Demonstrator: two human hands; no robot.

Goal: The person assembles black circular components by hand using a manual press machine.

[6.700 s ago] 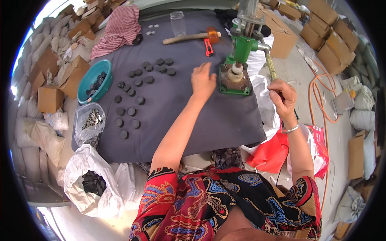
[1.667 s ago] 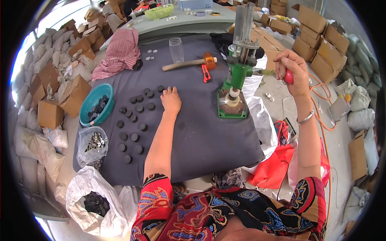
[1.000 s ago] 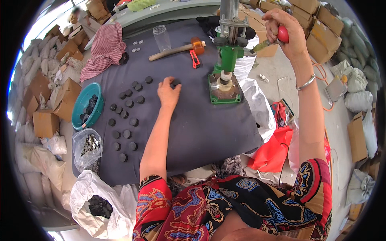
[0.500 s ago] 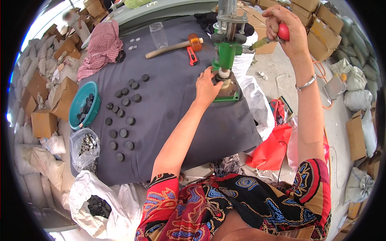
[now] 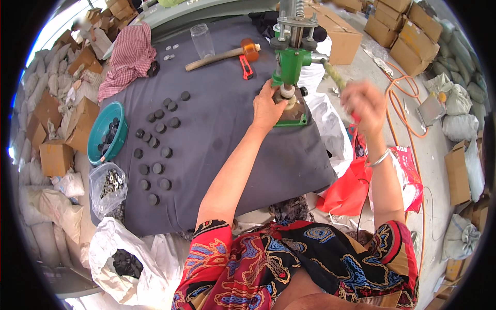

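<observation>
Where the lever (image 5: 336, 77) ends, right of centre: right hand (image 5: 365, 106), clamped round it.
Left hand (image 5: 267, 110), upper centre: beside white plunger (image 5: 288, 91); grip, cannot tell.

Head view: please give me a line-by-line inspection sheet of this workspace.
Surface: creased dark grey cloth-covered table.
Work items: green metal lever press, right side; round black discs, spread left; teal plastic basin holding black pieces.
Clutter: wooden-handled amber mallet, red box cutter, clear plastic jar.
Left hand: at the press base, beside the white plunger tip; hold unclear.
Right hand: around the yellow-green press lever, motion-blurred.
Cables: thin black cord by a red bag; orange hose on the floor.
Surroundings: brown cardboard boxes, stuffed pale sacks.
</observation>
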